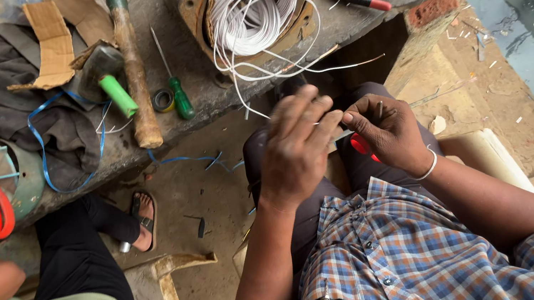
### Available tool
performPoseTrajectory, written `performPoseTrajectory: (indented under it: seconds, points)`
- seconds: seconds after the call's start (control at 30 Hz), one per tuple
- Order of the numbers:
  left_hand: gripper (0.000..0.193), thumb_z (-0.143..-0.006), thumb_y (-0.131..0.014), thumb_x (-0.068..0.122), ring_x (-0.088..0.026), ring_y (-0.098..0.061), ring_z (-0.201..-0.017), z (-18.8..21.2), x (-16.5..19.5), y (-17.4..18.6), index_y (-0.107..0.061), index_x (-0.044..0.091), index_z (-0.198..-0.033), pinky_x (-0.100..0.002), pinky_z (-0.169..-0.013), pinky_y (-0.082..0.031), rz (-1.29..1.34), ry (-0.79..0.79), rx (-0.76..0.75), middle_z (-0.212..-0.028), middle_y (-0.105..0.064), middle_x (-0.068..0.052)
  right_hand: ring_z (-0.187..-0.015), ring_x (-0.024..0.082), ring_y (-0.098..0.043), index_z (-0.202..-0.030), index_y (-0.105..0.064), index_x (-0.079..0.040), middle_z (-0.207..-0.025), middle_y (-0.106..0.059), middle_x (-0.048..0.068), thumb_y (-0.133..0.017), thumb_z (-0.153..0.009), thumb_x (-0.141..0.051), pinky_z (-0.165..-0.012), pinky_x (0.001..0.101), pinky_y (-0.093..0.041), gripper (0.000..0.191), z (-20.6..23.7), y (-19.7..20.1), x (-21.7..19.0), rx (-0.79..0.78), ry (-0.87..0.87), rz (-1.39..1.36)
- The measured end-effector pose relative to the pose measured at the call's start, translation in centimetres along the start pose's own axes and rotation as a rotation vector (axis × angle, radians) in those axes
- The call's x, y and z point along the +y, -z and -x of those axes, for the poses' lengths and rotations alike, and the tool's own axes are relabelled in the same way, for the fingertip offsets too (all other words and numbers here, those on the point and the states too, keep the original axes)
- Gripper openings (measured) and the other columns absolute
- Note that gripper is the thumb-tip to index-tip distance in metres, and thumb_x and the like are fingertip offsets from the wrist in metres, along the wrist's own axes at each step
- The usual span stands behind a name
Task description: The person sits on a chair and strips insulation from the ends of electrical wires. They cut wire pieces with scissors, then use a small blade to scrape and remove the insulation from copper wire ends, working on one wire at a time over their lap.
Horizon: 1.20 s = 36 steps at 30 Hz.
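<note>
Plainly the white wire (261, 6), coiled in a round frame at the far edge of the workbench (200, 96), is being worked at its loose end: the left hand (296, 149) and right hand (387, 133) meet over the lap, fingertips pinching a strand, a red-handled tool (360, 145) tucked under the right. Trimming or stripping seems under way; steady tension looks needed next.

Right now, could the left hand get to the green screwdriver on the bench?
Probably yes. The left hand is busy pinching the white wire with the right hand, but the screwdriver lies in the open on the bench just ahead, with nothing lying over it.
</note>
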<state>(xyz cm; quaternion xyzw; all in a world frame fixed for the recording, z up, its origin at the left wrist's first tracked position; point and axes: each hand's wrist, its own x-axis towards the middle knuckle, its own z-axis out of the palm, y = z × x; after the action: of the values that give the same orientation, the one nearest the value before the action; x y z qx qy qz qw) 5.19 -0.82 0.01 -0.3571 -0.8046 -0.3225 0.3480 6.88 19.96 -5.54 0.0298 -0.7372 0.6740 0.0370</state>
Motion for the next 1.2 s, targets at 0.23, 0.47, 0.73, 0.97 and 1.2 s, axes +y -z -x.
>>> performPoseTrajectory:
  seconds: [0.23,0.47,0.73,0.97,1.2]
  points:
    - [0.015,-0.092,-0.074,0.015,-0.025,-0.067,-0.089,-0.9,-0.4,-1.2,-0.072,0.010,-0.105,-0.042,-0.092,-0.049,0.074,0.024,-0.058,-0.094,-0.072,-0.005,-0.065,0.002,-0.054,-0.092,-0.068,0.001,-0.074,-0.063,-0.002,-0.070,-0.100,-0.016,-0.057,0.0203,-0.044,0.019,-0.2,0.6,-1.6,0.007,0.045,-0.029]
    - [0.022,-0.093,-0.072,0.008,-0.024,-0.066,-0.095,-1.2,-1.5,-0.5,-0.071,0.006,-0.114,-0.039,-0.093,-0.050,0.110,0.053,-0.170,-0.100,-0.068,-0.005,-0.068,0.002,-0.054,-0.090,-0.067,0.000,-0.075,-0.062,-0.003,-0.070,-0.101,-0.017,-0.059,0.0207,-0.044,0.020,-0.7,0.8,-1.8,0.020,0.091,0.098]
    - [0.011,-0.092,-0.076,0.013,-0.021,-0.062,-0.087,-0.7,-1.9,-0.7,-0.069,0.010,-0.100,-0.038,-0.086,-0.047,0.059,-0.026,-0.103,-0.092,-0.065,-0.002,-0.065,0.002,-0.047,-0.090,-0.066,-0.002,-0.071,-0.057,-0.005,-0.070,-0.101,-0.019,-0.056,0.0210,-0.039,0.020,-0.6,0.1,-1.3,-0.026,-0.005,-0.027]
    - [0.010,-0.087,-0.074,0.008,-0.024,-0.064,-0.094,0.6,-3.3,0.2,-0.066,0.007,-0.093,-0.040,-0.090,-0.051,0.002,0.052,-0.236,-0.095,-0.063,-0.007,-0.066,0.002,-0.049,-0.096,-0.066,-0.002,-0.076,-0.060,-0.005,-0.067,-0.104,-0.019,-0.058,0.0193,-0.040,0.019,-0.6,1.1,-1.0,0.013,0.079,0.016]
    - [0.020,-0.089,-0.074,-0.001,-0.026,-0.070,-0.097,0.1,-3.3,2.1,-0.071,0.005,-0.108,-0.037,-0.094,-0.055,0.129,0.009,-0.037,-0.101,-0.068,-0.007,-0.067,0.008,-0.052,-0.114,-0.055,-0.009,-0.090,-0.060,0.001,-0.056,-0.096,-0.016,-0.053,0.0226,-0.042,0.019,-1.2,2.7,0.2,-0.193,-0.473,-0.529]
